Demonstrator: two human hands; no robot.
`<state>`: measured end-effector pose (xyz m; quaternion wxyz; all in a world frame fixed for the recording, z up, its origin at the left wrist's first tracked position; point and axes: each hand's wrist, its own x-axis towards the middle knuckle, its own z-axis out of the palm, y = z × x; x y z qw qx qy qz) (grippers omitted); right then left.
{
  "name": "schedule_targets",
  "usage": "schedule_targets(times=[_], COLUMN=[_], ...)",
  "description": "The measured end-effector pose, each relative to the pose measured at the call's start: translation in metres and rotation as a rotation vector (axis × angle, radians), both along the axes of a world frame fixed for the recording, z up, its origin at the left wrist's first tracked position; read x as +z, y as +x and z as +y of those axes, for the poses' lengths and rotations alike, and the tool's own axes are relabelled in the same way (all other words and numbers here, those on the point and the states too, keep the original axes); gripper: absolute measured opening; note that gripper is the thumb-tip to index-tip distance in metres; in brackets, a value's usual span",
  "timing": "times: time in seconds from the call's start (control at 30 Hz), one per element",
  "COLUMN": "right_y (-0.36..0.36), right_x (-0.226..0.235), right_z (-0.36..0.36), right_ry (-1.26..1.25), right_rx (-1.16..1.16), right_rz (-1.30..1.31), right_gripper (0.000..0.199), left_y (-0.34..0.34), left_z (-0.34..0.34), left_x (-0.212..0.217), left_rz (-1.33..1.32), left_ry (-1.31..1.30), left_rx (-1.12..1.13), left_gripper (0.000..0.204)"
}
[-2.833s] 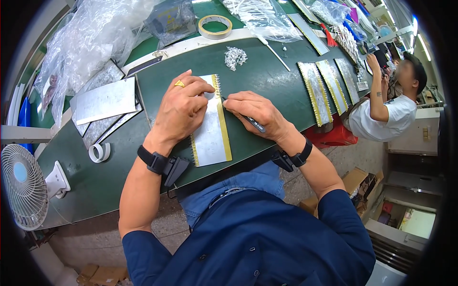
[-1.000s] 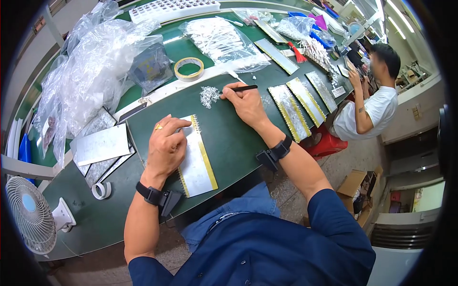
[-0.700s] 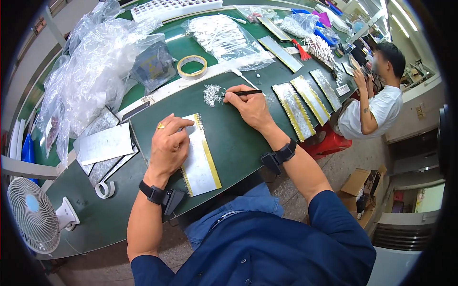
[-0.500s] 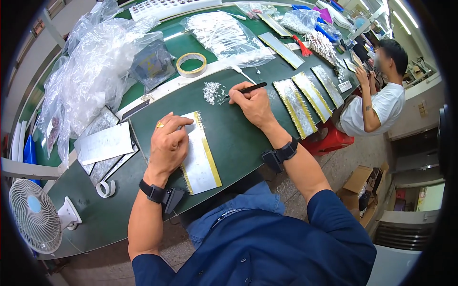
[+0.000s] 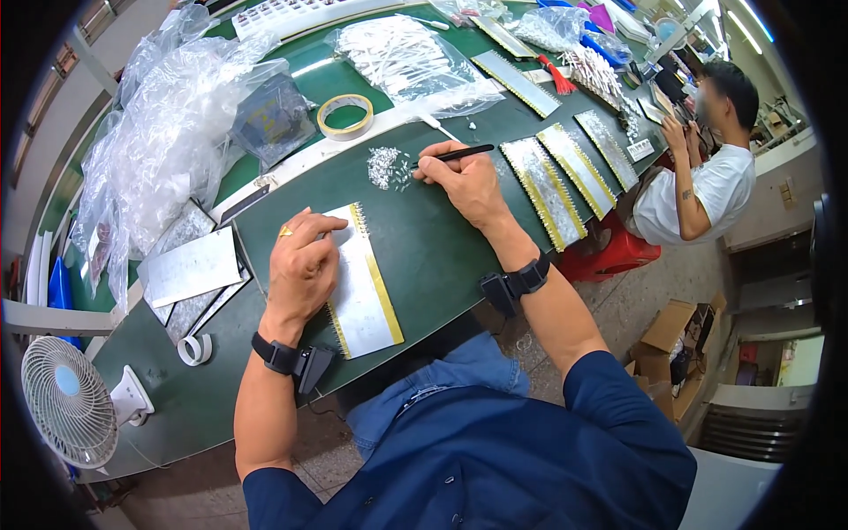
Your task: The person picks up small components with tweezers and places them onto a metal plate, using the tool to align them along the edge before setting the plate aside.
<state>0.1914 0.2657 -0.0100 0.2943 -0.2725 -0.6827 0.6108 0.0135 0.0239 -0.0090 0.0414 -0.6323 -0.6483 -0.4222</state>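
Observation:
My right hand (image 5: 459,181) is closed on slim black tweezers (image 5: 468,152), their tip beside a small heap of tiny white pieces (image 5: 384,166) on the green table (image 5: 424,247). My left hand (image 5: 303,269) is bent over the left edge of a silver metal plate (image 5: 367,300), its index finger reaching across the top and the other fingers curled. Yellow tape strips run along the plate's long sides, with rows of small teeth at its edges. A small yellow piece (image 5: 285,231) sits on a finger of that hand. The undersides of my left fingers are hidden.
Similar toothed plates (image 5: 541,190) lie to the right. Bare plates (image 5: 188,268), a tape roll (image 5: 344,117), crumpled clear plastic (image 5: 168,132) and a bag of white sticks (image 5: 411,57) lie left and behind. A fan (image 5: 69,402) stands near left. A co-worker (image 5: 698,190) sits at right.
The view has shifted slightly, so the table things appear a little to the left. My right hand stays by the white pieces with the tweezers; my left hand stays at the plate.

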Motion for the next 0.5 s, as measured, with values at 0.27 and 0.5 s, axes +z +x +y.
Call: schedule_targets(times=[0.27, 0.5], right_y=[0.019, 0.019], right_x=[0.000, -0.007], right_z=[0.004, 0.005], right_ry=[-0.002, 0.069], right_rx=[0.123, 0.145], right_rz=[-0.093, -0.098], right_gripper=[0.021, 0.024], left_y=[0.000, 0.002], left_z=[-0.001, -0.001], left_x=[-0.001, 0.000], left_rz=[-0.006, -0.021], left_ry=[-0.004, 0.003], left_rx=[0.000, 0.008], left_gripper=[0.010, 0.013])
